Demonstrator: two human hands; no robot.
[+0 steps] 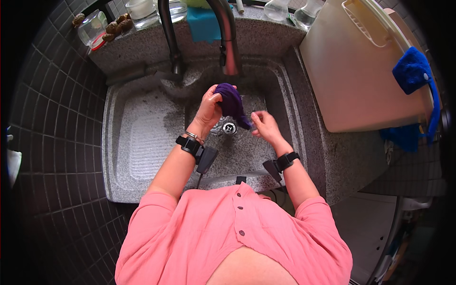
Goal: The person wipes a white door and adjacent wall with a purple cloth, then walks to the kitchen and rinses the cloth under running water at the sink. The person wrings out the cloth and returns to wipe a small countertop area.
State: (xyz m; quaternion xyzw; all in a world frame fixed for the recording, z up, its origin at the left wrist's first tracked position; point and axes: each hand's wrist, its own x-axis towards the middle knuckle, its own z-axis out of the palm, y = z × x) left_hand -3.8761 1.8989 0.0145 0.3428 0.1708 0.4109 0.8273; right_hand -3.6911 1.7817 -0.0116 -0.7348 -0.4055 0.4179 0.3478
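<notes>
A bunched, dark purple cloth [229,101] hangs over the right part of a grey speckled stone sink [249,156]. My left hand [211,107] is closed around its upper part, thumb on top. From there the cloth narrows to a tail pointing at my right hand [264,124]. The fingers of that hand are curled and slightly blurred beside the tail's tip; whether they pinch it is unclear. Beneath the cloth lies a round metal drain [229,128]. The spout of a dark pull-down faucet [229,57] ends just beyond my left hand.
A ribbed washboard slope [149,146] forms the sink's left side. To the right, a large translucent plastic bin [363,78] stands on the counter, a blue cloth [411,71] over its rim. Glass jars [140,14] and a turquoise cloth [203,25] occupy the back ledge.
</notes>
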